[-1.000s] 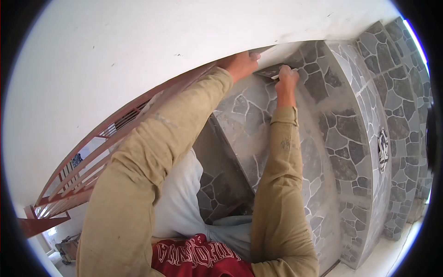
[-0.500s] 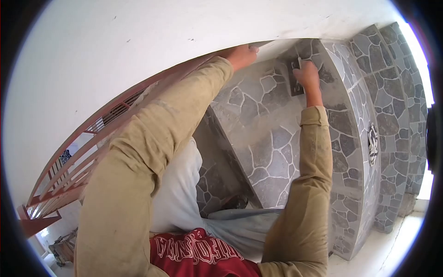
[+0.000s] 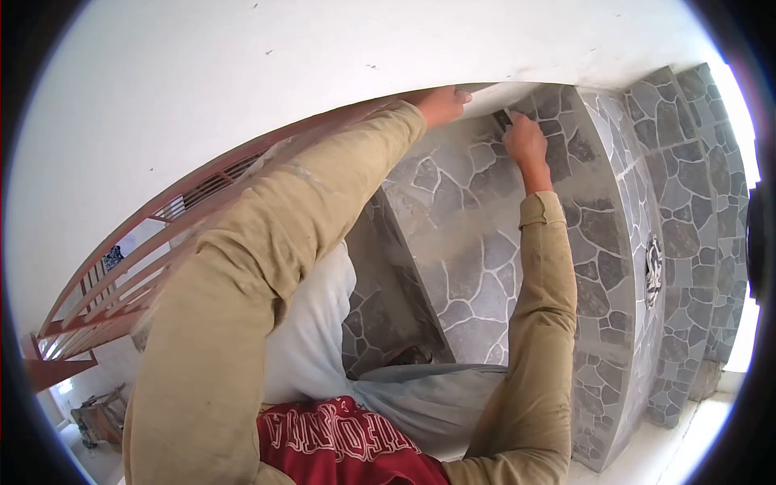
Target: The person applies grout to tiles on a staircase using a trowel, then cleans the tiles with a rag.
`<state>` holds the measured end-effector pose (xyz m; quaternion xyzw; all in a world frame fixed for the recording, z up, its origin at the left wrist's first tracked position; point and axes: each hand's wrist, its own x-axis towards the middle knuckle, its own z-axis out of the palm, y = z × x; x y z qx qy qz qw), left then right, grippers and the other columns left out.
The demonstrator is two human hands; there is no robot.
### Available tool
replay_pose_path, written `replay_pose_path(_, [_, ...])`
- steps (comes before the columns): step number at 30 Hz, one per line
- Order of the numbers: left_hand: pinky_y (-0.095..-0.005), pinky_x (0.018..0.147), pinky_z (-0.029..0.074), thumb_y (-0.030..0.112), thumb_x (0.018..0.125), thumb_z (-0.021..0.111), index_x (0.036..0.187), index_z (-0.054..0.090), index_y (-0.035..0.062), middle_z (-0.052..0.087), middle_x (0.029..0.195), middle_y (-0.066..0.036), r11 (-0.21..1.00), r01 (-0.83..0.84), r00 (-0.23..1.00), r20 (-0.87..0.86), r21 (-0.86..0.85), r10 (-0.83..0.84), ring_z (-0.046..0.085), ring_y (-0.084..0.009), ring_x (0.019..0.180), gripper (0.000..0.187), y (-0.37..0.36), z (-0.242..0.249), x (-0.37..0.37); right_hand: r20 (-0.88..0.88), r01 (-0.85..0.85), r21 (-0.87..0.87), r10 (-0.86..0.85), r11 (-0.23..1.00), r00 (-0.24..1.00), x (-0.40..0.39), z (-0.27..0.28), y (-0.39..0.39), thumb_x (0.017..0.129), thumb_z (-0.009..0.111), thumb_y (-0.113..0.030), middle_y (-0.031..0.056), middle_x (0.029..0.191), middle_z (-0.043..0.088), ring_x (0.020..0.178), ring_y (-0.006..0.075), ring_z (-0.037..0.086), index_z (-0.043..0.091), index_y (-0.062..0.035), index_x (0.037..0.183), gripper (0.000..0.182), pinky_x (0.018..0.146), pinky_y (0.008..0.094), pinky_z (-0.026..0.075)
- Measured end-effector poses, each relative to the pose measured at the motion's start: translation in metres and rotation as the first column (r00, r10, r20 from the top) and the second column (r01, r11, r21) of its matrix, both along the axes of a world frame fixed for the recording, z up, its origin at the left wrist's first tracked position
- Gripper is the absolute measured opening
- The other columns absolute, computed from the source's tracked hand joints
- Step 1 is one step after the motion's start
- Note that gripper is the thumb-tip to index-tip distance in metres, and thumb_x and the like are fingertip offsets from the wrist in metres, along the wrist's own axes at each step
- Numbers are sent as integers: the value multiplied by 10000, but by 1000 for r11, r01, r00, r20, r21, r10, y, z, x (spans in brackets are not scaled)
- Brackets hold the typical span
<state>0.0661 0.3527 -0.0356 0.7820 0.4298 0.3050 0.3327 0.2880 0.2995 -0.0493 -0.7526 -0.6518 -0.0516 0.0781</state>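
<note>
Holding a small dark scraper (image 3: 503,120) at the top of the stone wall (image 3: 485,202), right hand (image 3: 527,141) clamped on it; left hand (image 3: 443,103) pressed against the white ceiling (image 3: 323,73), grip unclear. Risk: overhead reach, the tool could slip and gouge the joint.

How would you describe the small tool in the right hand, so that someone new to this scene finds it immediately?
Start at the grey stone-pattern wall and follow it up to where it meets the white ceiling. There the right hand grips a small dark flat tool, its tip pointing up at the joint. It is the only dark, straight-edged object among the irregular grey stones.
</note>
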Motion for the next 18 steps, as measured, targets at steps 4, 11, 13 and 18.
replay_pose_path(4, [-427, 959, 412, 369, 898, 615, 1202, 524, -107, 592, 1143, -290, 1000, -6, 997, -78, 16, 7, 572, -391, 1088, 572, -3, 5, -1, 53, 72, 26, -73, 997, 996, 11, -35, 16, 809, 543, -96, 232, 897, 668, 896, 418, 643, 662, -37, 952, 195, 777, 489, 520])
replay_pose_path(11, [-406, 1001, 384, 360, 892, 617, 1279, 454, -107, 528, 1258, -298, 997, 40, 999, -21, -64, -41, 515, -381, 1189, 627, 2, -1, 1, -7, -300, 128, 303, 945, 953, -57, -47, -31, 838, 514, -145, 228, 805, 653, 783, 413, 643, 632, -44, 852, 156, 673, 495, 518])
replay_pose_path(13, [-394, 1023, 366, 368, 880, 626, 1317, 411, -106, 493, 1310, -294, 985, 92, 989, 128, -150, -73, 484, -370, 1233, 679, 0, 2, -2, 2, -399, 69, 400, 914, 916, -91, -20, -48, 848, 501, -166, 217, 780, 647, 761, 407, 642, 615, -54, 826, 162, 643, 496, 516])
replay_pose_path(18, [-391, 1056, 340, 397, 876, 625, 1341, 383, -112, 460, 1339, -308, 987, 107, 989, 118, -117, -93, 456, -374, 1261, 729, 7, -6, -3, 101, -150, 170, 134, 974, 986, -22, -6, -23, 857, 498, -151, 206, 793, 659, 745, 406, 650, 628, -60, 847, 158, 659, 496, 525])
